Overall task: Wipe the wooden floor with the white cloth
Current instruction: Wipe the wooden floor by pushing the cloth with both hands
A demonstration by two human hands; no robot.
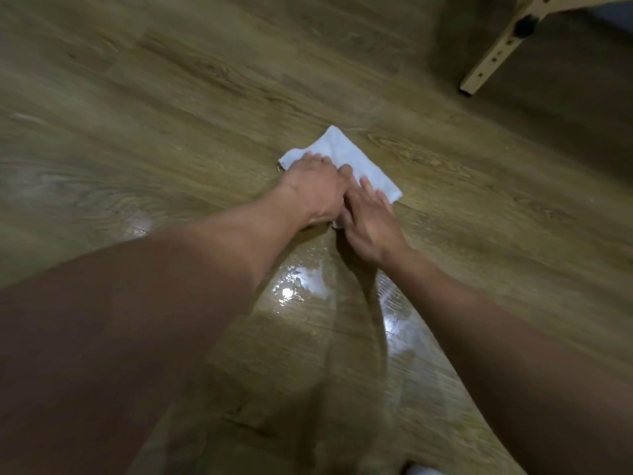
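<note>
A white cloth (346,156) lies flat on the wooden floor (171,108) in the middle of the view. My left hand (315,186) presses down on the cloth's left part, fingers curled over it. My right hand (370,221) rests palm down on the cloth's near right part, fingers spread and touching the left hand. The near edge of the cloth is hidden under both hands. A wet, shiny streak (298,286) runs on the floor from the cloth back toward me, between my forearms.
A pale wooden furniture leg (493,56) with holes and a black knob slants down at the top right, its foot on the floor. A small white object (421,470) shows at the bottom edge. Bare floor spreads left and beyond the cloth.
</note>
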